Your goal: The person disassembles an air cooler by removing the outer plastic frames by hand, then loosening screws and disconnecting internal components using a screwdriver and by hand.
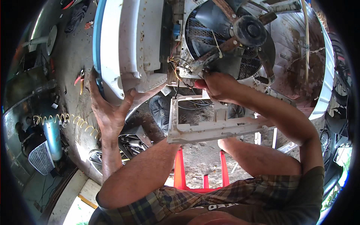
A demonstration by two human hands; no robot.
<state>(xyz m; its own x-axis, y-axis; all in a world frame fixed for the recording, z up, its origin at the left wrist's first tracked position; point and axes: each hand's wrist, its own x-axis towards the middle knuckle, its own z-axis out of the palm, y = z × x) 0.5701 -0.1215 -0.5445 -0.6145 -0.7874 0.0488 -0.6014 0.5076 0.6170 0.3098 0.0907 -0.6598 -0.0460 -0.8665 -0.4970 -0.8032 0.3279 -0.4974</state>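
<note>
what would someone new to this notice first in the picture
The big dark fan at the top, right of centre, stands out most, with the right hand below it. Next comes the bright red seat, bottom centre. At left, a yellow coiled hose lies near the left hand.

The left forearm [111,157] rises almost vertically, its wrist [111,135] near straight. The left hand [108,113] is raised with the back in view, the thumb [129,99] standing well apart from the fingers [93,84] in a wide clasp. The right elbow [310,141] is bent out to the side; the right forearm [268,107] slants up and inward. The right hand [218,87] is curled tight, fingertips hidden. Both knees are bent, thighs spread
</note>
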